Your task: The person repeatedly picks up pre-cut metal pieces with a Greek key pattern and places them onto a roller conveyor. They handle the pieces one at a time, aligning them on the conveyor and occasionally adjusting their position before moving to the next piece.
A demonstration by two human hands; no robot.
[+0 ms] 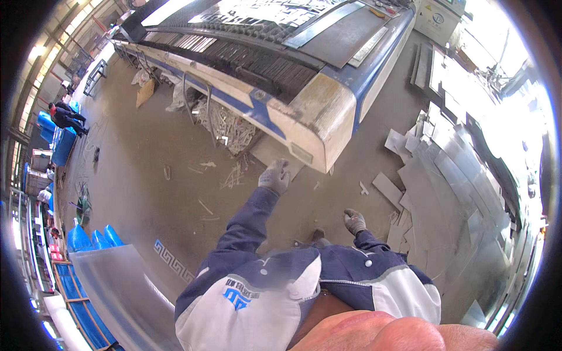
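My left hand point(275, 176), in a grey work glove, reaches forward and rests against the lower corner of a large blue and cream cutting machine point(316, 114). Its fingers look loosely spread and hold nothing. My right hand point(354, 222), also gloved in grey, hangs lower by my side with its fingers curled and nothing in it. Both arms wear a blue and grey work jacket. The machine's bed carries a cut metal sheet point(275, 11) and dark slats.
Cut metal sheets point(433, 187) lie piled on the concrete floor at the right. Scrap strips point(225, 126) hang under the machine. A curved metal sheet point(120, 292) is at the lower left beside blue bins point(93, 238). A person point(65, 116) stands far left.
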